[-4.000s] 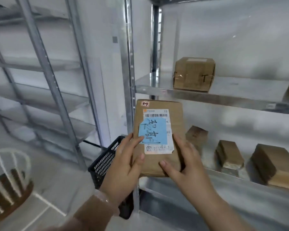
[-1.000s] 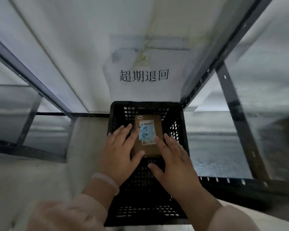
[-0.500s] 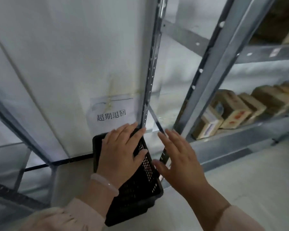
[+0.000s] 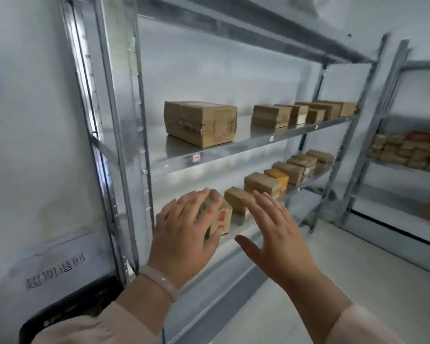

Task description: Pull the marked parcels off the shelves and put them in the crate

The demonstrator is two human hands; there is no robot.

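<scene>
Though near, parcel [image 4: 222,217] behind left fingers [image 4: 193,202].

- A paper sign [image 4: 56,270] taped low on the wall [image 4: 23,145] at my left reads "超期退回" in black, slightly blurred.
- A handwritten "T" marks the end face of the large brown parcel [image 4: 201,124] on the upper shelf [image 4: 258,141].
- Red print on the nearest small parcel [image 4: 221,219] is too blurred to read.
</scene>
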